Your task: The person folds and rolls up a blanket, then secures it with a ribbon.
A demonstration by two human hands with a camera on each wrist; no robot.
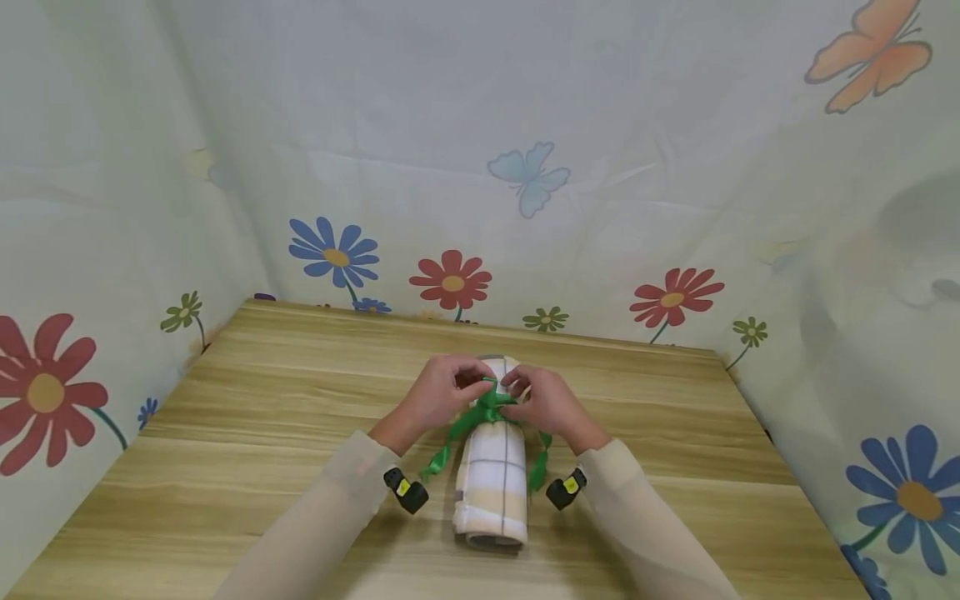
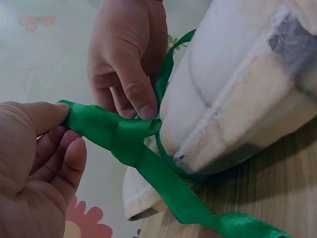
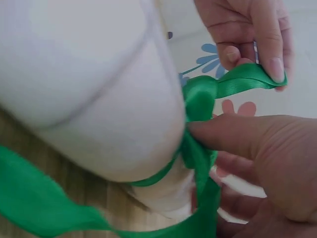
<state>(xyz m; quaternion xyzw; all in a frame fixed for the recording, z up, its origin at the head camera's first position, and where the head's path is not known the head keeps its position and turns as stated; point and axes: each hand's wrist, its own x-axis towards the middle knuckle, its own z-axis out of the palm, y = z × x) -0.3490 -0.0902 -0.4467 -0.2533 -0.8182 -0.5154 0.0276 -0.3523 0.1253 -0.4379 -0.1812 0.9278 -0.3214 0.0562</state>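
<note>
A rolled-up fleecy cloth [image 1: 491, 475], white and cream with grey check lines, lies lengthwise on the wooden table. Round its middle runs a green satin ribbon [image 1: 489, 407], gathered into a knot [image 2: 126, 141] on top. My left hand [image 1: 441, 390] pinches a folded loop of ribbon between thumb and fingertip, pulled out to the left of the knot. At the knot, my right hand [image 1: 551, 404] pinches ribbon with its thumb [image 3: 223, 133] pressed against it; its fingertips are partly hidden behind the ribbon. Loose ribbon tails [image 1: 438, 458] hang down on both sides of the roll.
The wood-grain table [image 1: 300, 375] extends on all sides of the roll. A pale curtain [image 1: 420, 125] printed with flowers and butterflies stands behind it and along both sides. Each sleeve cuff carries a small black camera [image 1: 406, 490].
</note>
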